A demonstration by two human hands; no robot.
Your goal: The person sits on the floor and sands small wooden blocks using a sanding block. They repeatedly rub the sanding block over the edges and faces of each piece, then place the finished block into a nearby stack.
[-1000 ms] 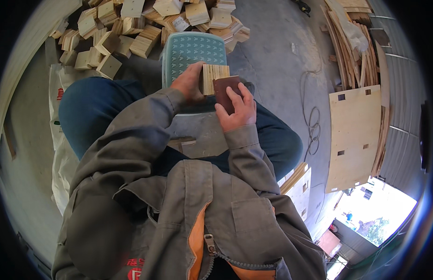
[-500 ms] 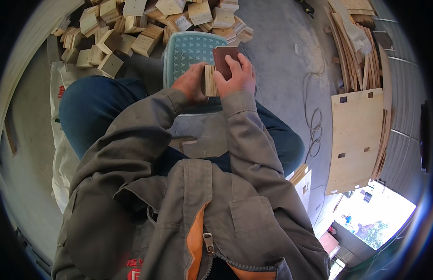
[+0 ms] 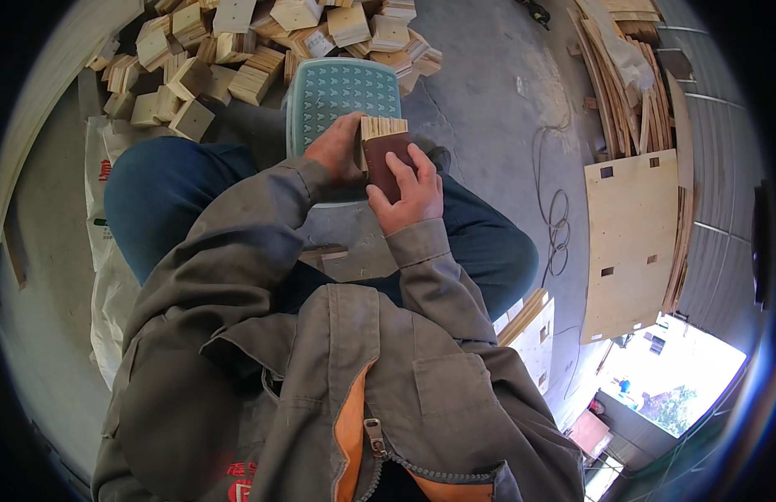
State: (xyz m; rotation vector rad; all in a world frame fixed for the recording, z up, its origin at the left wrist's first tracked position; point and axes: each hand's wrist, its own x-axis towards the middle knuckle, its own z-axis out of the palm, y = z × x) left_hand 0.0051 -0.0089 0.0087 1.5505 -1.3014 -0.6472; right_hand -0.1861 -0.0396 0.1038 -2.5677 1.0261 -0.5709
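Jacket (image 3: pixel 455 376) nearest: grey, orange lining, zip partly undone; red print (image 3: pixel 240 481) at lower left, cut off by a fold. Left hand (image 3: pixel 339 151) closed on the left side of the block (image 3: pixel 384 125), layered wood edge facing up. Right hand (image 3: pixel 411 191) gripping the brown pad (image 3: pixel 385 159), fingers bent over its face, thumb at its lower left; pad lies against the block, covering most of it. Block sits between the hands, at the near edge of the green stool (image 3: pixel 342 90); can't tell if it touches the stool. Knees (image 3: pixel 162 197) either side. White sack (image 3: pixel 104 251) left of left knee: red lettering plus a small green mark, both at the edge and distorted. Beyond the stool: heap of blocks (image 3: pixel 254 75), one with dark marks too small to read. Right: looped cord (image 3: pixel 557 226) on the floor, then panel (image 3: pixel 630 234) with square holes, wood strips (image 3: pixel 618 100), bright doorway (image 3: pixel 676 376).
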